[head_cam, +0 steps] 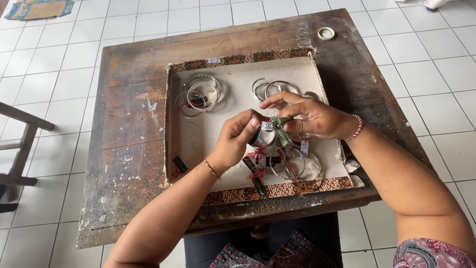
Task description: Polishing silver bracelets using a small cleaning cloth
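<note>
My left hand [237,141] pinches the silver bangle [268,126], right hand [310,117] pressing green cloth [281,130]; a slipping grip likely drops it onto bangles at the tray's [258,191] near edge.

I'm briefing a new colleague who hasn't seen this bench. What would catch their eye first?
First, the two hands meeting over the middle of the tray: the left hand grips a silver bangle while the right hand presses a green cloth to it. Next, the shallow tray with a patterned border on a worn wooden table, with more bangles piled at its far left corner.
</note>
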